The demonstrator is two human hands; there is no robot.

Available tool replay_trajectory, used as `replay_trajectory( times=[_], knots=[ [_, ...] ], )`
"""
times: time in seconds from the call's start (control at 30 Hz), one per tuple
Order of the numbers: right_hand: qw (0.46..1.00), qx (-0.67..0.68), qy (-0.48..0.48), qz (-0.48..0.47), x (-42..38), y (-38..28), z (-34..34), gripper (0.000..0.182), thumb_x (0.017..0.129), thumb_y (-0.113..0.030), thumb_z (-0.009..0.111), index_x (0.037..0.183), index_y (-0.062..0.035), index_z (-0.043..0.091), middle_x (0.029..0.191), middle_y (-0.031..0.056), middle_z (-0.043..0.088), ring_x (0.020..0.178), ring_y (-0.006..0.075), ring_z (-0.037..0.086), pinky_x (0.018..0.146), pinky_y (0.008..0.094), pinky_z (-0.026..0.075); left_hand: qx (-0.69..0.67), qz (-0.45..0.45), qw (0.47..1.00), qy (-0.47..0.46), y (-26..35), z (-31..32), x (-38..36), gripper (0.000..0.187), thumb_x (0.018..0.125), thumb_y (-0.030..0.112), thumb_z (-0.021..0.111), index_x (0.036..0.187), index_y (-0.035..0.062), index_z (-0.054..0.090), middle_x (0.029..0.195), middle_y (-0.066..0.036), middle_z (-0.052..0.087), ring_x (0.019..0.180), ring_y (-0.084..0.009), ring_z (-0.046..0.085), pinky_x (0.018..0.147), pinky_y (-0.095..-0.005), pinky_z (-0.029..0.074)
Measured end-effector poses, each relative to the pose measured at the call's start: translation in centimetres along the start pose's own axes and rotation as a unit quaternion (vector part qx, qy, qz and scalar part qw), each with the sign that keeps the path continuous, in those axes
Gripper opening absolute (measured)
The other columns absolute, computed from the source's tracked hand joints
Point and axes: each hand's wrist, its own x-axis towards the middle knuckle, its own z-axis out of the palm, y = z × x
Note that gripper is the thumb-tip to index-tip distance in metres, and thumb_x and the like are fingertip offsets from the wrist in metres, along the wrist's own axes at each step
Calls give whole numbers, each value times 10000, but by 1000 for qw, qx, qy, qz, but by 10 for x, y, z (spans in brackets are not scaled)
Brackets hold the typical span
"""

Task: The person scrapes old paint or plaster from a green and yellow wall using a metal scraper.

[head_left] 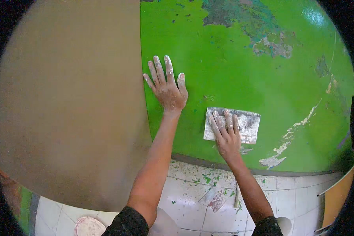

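Scraper blade [246, 125] sits flat against the green wall [240, 70], low down near where the paint meets the tiled floor [295, 196]. My right hand [226, 135] presses on it with fingers spread across its left half, so the hand is bearing down on the blade, not wrapped around it. My left hand [167, 88] lies open and flat on the wall, fingers splayed, right at the seam beside the brown panel [67, 102]; it holds nothing, and the two hands are well apart. I judge this to be mid-stroke in working the wall surface, with the left hand bracing. White smears [291, 135] and bare patches [263, 35] show where paint has flaked. For the next move I reckon I need steady, even pressure on the blade, kept flat so an edge does not dig in. Paint chips [206, 179] litter the tiles below.
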Motion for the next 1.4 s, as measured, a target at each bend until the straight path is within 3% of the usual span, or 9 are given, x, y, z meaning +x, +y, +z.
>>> replay_trajectory(
  times=[0.13,0.3,0.6,0.73,0.87,0.97,1.2,1.3,1.4],
  knots=[
    [999,16,-6,51,30,-13,-21,608,834,-78,572,1438,-135,526,1508,65,486,1456,340,356,1210,563,256,17,10,1000,1,3,2,-2,648,978,339,494,1559,103,333,1634,-174,245,1512,-398,191,1196,-626,86],
    [999,21,7,42,4,-20,-4,593,838,-77,563,1427,-140,538,1505,61,489,1456,335,358,1212,563,249,17,3,1000,-7,-1,2,0,671,967,368,506,1565,123,326,1638,-184,223,1515,-406,174,1199,-637,58],
    [996,36,31,69,38,-35,-7,558,863,-98,554,1420,-131,548,1528,63,464,1466,348,334,1204,559,270,20,8,1000,9,-3,4,-1,659,983,373,491,1563,107,326,1631,-178,250,1515,-401,179,1192,-632,77],
    [1000,1,0,28,22,-30,-5,585,850,-103,577,1433,-133,533,1519,65,472,1455,350,350,1199,560,275,16,3,1000,9,-1,2,3,657,983,373,492,1562,111,329,1632,-176,249,1515,-400,181,1189,-639,80],
    [989,53,-69,116,40,-44,-33,614,831,-49,572,1439,-131,529,1487,62,508,1451,343,360,1206,563,255,6,-1,1000,3,1,3,1,641,989,388,475,1561,132,340,1630,-179,249,1513,-399,184,1191,-642,68],
    [993,58,5,98,25,-41,-12,619,823,-31,567,1434,-125,534,1479,74,516,1447,346,365,1205,564,254,15,6,1000,9,1,3,-1,649,986,379,482,1564,124,331,1631,-175,253,1512,-400,192,1187,-643,82],
    [990,55,-44,120,43,-53,-20,582,847,-59,556,1424,-126,543,1513,82,480,1453,355,353,1214,550,241,15,11,1000,24,0,5,-1,636,991,378,478,1558,120,346,1626,-173,267,1510,-399,199,1186,-641,97],
    [990,55,47,119,42,-55,5,545,860,-79,554,1402,-136,571,1487,93,509,1442,354,375,1212,553,245,17,14,999,29,0,8,0,633,992,374,476,1557,118,347,1625,-174,267,1510,-399,197,1184,-644,102],
    [992,24,63,103,24,-45,15,542,856,-69,553,1393,-138,582,1478,77,523,1443,352,378,1211,564,238,16,12,1000,16,1,5,1,634,988,365,487,1555,116,349,1623,-177,270,1506,-404,209,1183,-645,105]
  ],
)
